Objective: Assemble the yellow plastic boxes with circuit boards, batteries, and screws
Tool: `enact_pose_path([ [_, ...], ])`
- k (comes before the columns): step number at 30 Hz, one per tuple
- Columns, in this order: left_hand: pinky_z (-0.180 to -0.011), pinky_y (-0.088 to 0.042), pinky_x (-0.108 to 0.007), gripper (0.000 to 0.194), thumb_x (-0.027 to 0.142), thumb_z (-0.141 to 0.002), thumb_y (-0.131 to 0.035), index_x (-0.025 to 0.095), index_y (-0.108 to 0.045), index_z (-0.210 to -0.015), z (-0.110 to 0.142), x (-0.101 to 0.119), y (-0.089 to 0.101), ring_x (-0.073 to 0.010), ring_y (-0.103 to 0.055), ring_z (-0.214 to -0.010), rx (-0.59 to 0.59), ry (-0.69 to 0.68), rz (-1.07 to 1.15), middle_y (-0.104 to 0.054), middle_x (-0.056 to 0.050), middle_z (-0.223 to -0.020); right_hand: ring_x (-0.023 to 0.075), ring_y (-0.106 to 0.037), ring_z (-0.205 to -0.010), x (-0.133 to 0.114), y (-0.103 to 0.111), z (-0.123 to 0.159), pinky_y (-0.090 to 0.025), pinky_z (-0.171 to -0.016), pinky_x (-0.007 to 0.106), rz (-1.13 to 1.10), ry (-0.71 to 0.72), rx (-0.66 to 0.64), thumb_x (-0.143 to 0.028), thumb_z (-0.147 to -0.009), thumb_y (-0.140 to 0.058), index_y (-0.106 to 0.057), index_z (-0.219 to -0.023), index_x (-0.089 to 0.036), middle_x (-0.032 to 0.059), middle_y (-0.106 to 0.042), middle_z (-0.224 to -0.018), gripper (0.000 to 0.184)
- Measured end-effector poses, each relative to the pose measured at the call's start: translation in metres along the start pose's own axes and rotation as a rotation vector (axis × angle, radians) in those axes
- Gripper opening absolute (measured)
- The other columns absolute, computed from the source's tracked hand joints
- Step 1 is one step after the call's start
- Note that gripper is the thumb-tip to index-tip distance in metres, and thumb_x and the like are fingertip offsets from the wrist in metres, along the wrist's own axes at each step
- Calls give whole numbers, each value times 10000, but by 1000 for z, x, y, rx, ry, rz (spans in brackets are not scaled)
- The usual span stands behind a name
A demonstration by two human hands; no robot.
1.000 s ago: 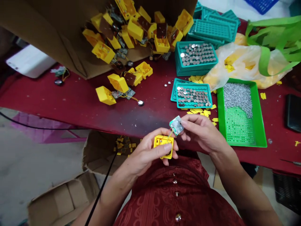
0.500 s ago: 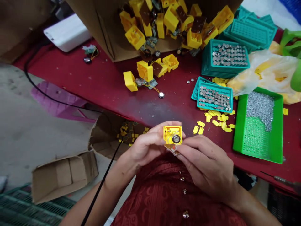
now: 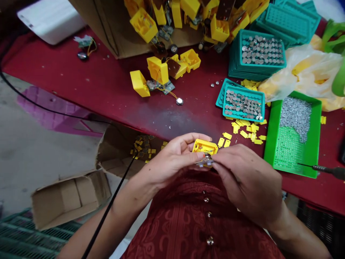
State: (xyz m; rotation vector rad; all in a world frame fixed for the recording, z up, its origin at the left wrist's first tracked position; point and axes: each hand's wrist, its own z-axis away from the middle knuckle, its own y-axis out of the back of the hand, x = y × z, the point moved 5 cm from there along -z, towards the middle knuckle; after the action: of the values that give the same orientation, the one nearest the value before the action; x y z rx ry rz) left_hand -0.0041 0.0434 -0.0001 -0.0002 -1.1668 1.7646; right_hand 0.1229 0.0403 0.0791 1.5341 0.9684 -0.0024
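A small yellow plastic housing (image 3: 205, 147) is pinched between the fingers of my left hand (image 3: 172, 160), just in front of my chest at the table's near edge. My right hand (image 3: 246, 180) is closed on a small circuit board (image 3: 204, 162) wired to that housing and presses it against the housing's underside. Both hands touch each other around the part. A short way right of them, several small yellow tabs (image 3: 244, 131) lie loose on the red table (image 3: 107, 90).
A tipped cardboard box (image 3: 113, 28) spills yellow housings with boards. Teal trays of button cells (image 3: 244, 104) and a green tray of tiny metal parts (image 3: 293, 133) sit right. A screwdriver (image 3: 323, 168) lies far right. Open boxes (image 3: 70, 196) stand on the floor.
The housing has turned from facing up, with its round speaker showing, to edge-on. My right hand has brought the board from above the housing to beneath it. The view has shifted left and down.
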Motion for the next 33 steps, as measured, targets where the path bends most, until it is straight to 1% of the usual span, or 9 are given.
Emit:
enact_pose_path([
  [3,-713,-577,-263,340,172,-705,-732,174,-725,-1044,1,-1,-1,-175,-692,-820,-32,56,41,-724,-61,-966,153,-635,-703,3,0,-4,-498,-676,289,53,-19,8,-96,-893,-567,-641,-764,-152,57,-709,-789,159],
  [5,-737,-582,-266,388,139,-681,-712,181,-727,-1066,2,-1,-2,-189,-691,-876,-14,50,23,-720,-64,-1008,156,-638,-693,6,1,-5,-490,-655,296,72,-31,12,-105,-891,-573,-643,-762,-156,55,-713,-795,156],
  [8,-747,-572,-249,436,56,-653,-707,190,-714,-1069,2,0,-6,-165,-689,-859,31,12,-51,-722,-42,-989,152,-644,-695,10,2,-5,-484,-635,293,69,-60,0,-126,-904,-570,-650,-776,-164,46,-715,-799,156],
  [12,-729,-575,-236,443,21,-645,-715,190,-682,-1053,-1,-3,-8,-141,-694,-827,89,-55,-104,-730,-27,-979,148,-646,-708,13,3,-3,-485,-647,289,61,-89,16,-134,-914,-567,-653,-806,-169,42,-716,-805,143],
  [15,-717,-577,-217,441,-15,-612,-714,179,-664,-1005,-3,-4,-8,-121,-692,-790,120,-91,-114,-736,-19,-947,146,-645,-720,14,3,-1,-485,-659,290,61,-73,24,-136,-923,-564,-656,-821,-170,41,-716,-813,141],
  [21,-716,-583,-220,429,-28,-615,-681,163,-656,-998,-6,-4,-13,-117,-698,-772,102,-93,-122,-734,-17,-916,150,-642,-754,19,4,3,-483,-661,294,57,-31,-4,-116,-922,-554,-670,-827,-162,56,-716,-859,157],
  [26,-733,-571,-233,440,4,-631,-717,163,-646,-1035,-7,-4,-16,-122,-697,-776,68,-91,-195,-731,-34,-971,153,-642,-763,23,7,4,-501,-679,293,12,-4,-40,-67,-890,-529,-658,-827,-174,44,-707,-856,179],
  [29,-754,-562,-232,451,26,-658,-722,160,-637,-1080,-7,-5,-17,-130,-700,-817,59,-124,-239,-735,-45,-983,165,-641,-776,27,6,2,-508,-697,306,-2,-10,-77,-63,-882,-518,-653,-815,-177,49,-702,-858,189],
  [33,-750,-554,-210,450,-4,-647,-706,152,-626,-1061,-9,-4,-19,-112,-691,-806,89,-166,-264,-737,-26,-926,191,-637,-810,30,3,2,-510,-724,334,26,-6,-98,-57,-886,-499,-654,-830,-166,71,-696,-870,198],
])
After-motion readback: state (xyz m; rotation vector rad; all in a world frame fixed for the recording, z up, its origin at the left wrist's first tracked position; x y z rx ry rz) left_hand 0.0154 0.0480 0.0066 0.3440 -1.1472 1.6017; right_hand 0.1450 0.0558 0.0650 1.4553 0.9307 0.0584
